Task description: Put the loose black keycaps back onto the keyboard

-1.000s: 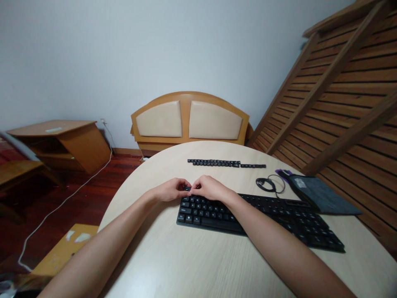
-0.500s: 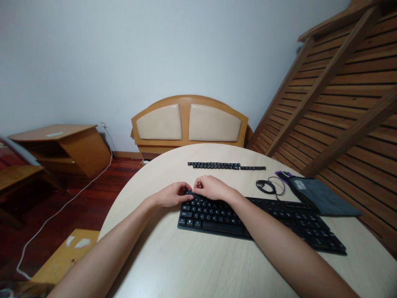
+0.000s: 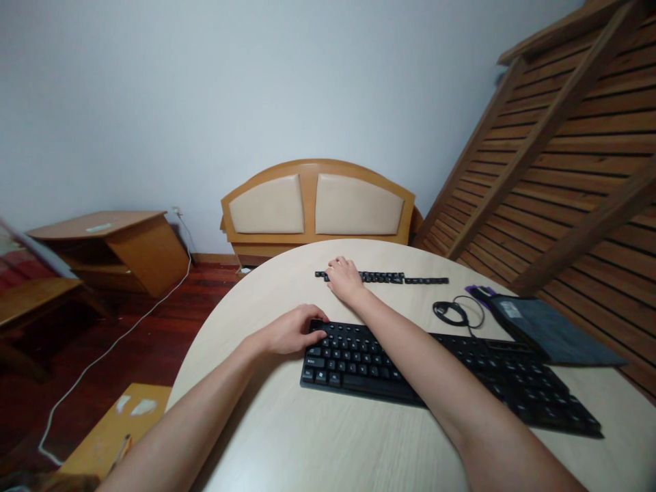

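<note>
A black keyboard (image 3: 353,362) lies across the round table (image 3: 246,424). At its upper left corner is my left hand (image 3: 292,331), thumb and fingers curled on the corner. My right hand (image 3: 344,279) reaches over the left part of a row of loose black keycaps (image 3: 382,277) beyond the keyboard. Its fingers look spread, with nothing visible in them, though the fingertips' undersides are hidden. My right forearm passes above the keyboard and covers part of its middle.
A coiled black cable (image 3: 451,313) and a dark grey pouch (image 3: 556,331) with purple trim lie to the right, behind the keyboard. Past the table stands a padded headboard (image 3: 316,166). A slatted wooden frame (image 3: 579,150) leans at the right.
My right hand has moved from the keyboard's upper left corner forward to the keycap row. My left hand has stayed at the corner. The view has shifted slightly.
</note>
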Demonstrator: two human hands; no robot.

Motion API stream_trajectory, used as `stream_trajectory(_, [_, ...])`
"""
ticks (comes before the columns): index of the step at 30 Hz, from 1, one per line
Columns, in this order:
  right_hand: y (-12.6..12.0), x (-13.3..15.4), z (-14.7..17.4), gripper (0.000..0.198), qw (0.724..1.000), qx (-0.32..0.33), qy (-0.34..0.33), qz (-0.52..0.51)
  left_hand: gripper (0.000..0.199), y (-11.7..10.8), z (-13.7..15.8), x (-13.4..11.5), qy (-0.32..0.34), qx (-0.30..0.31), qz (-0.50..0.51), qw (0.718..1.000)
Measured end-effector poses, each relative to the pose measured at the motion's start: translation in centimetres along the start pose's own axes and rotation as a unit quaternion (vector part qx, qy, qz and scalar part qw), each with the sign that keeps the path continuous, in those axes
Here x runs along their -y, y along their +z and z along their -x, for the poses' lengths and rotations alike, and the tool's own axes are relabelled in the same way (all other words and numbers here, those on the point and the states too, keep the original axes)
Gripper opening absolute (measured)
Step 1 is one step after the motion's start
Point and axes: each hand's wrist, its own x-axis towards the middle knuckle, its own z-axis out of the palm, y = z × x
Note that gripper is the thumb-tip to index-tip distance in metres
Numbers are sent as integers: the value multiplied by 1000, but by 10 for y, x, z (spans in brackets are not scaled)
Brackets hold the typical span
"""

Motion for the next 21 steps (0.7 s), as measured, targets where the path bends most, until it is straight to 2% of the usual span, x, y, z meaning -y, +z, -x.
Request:
stream_trajectory(4, [5,4,-4,26,1000,-1,-17,0,23,0,-1,-3,54,3,-19,998])
stream_trajectory(7, [1,8,-2,26,1000,4,-26,-16,21,0,-1,-3,68,9,-13,998])
stream_trajectory(11, [-14,9,12,25,998,18,-10,-62,22,-3,0,0,58,16,2,998])
stream_trajectory(14, [-30,2,30,24,992,54,2,-117,24,-10,2,1,23,52,33,998])
stream_trajectory(17, [-46,-6,50,22,973,114,-34,-200,25,-14,3,1,-8,79,48,996])
stream_trajectory(19, [-55,-7,63,21,943,164,-63,-282,23,-15,3,0,-13,79,46,996])
stream_trajectory(21, [-60,-4,74,21,922,202,-76,-321,22,-14,3,-2,-12,74,47,996])
